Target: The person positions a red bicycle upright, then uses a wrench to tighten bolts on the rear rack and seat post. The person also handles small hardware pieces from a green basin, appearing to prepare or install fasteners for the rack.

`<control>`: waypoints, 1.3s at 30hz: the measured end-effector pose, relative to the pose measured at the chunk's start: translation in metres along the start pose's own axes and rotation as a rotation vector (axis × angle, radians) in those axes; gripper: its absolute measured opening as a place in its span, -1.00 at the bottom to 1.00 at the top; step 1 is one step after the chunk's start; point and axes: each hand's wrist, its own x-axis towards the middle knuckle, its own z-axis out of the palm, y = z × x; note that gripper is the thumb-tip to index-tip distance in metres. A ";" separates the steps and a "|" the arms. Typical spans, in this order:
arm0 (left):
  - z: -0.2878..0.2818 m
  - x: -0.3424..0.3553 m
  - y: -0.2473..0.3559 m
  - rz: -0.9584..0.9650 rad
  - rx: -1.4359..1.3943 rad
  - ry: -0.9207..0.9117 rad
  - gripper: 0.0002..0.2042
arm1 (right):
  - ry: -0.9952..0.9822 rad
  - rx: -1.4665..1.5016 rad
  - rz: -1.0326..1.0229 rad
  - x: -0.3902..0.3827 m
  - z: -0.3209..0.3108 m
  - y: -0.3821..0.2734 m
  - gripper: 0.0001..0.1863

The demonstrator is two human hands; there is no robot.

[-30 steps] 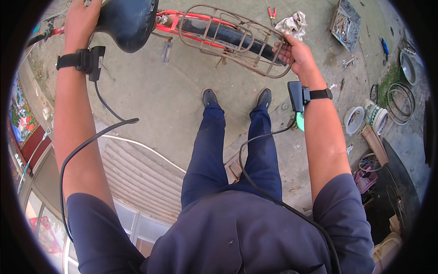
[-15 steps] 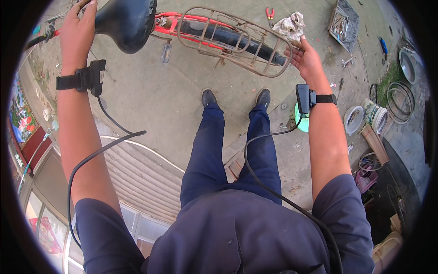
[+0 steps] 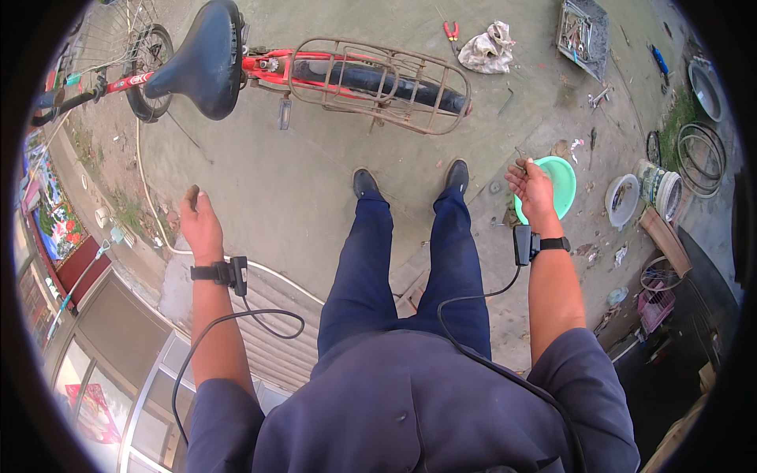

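A red bicycle [image 3: 268, 67] stands ahead of me with a black saddle [image 3: 201, 59] and a rusty wire rear rack [image 3: 378, 83] over the rear tyre. My left hand [image 3: 199, 225] hangs in the air well below the saddle, fingers loosely apart, holding nothing. My right hand [image 3: 532, 189] is open too, palm up, over the edge of a green plastic basin [image 3: 564, 185] on the ground. Both hands are away from the bicycle. Black straps with cables sit on both wrists. My black shoes stand between the hands.
Red pliers [image 3: 451, 30] and a crumpled rag [image 3: 487, 49] lie beyond the rack. A tray of tools [image 3: 582, 27], white buckets [image 3: 658, 189], a white bowl [image 3: 623, 201] and tyre hoops [image 3: 698, 158] sit at the right. A white hose [image 3: 150, 213] runs at the left.
Both hands let go of the bicycle and dropped back toward me: the left off the saddle end, the right off the rack's rear. The view shifted, the bicycle now standing farther away.
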 end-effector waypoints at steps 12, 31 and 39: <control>0.141 -0.321 0.118 -0.168 0.176 -0.809 -0.61 | -0.144 -0.067 0.274 -0.072 -0.203 0.070 -0.68; 0.210 -0.423 0.258 -0.091 0.186 -0.978 -0.61 | 0.009 -0.011 0.281 -0.130 -0.369 0.039 -0.42; 0.292 -0.430 0.199 0.012 0.253 -1.040 -0.61 | 0.026 0.084 0.266 -0.069 -0.399 0.117 -0.36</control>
